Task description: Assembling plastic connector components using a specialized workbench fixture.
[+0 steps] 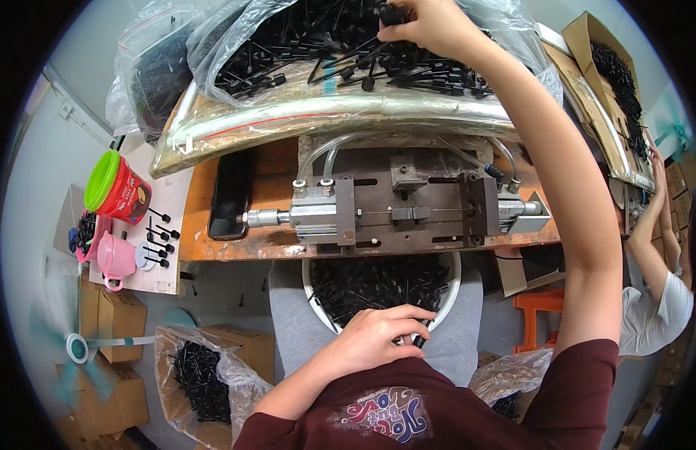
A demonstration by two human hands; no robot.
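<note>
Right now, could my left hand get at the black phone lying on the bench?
Probably yes. The left hand rests on the white bowl in the lap, pinching a small black part. The black phone lies uncovered up and left, nothing between.

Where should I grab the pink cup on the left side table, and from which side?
Take the pink cup by its handle, which sticks out at the lower edge, toward you. Come from that near side: a red tub with a green lid stands right behind it and loose black parts lie to its right.
</note>
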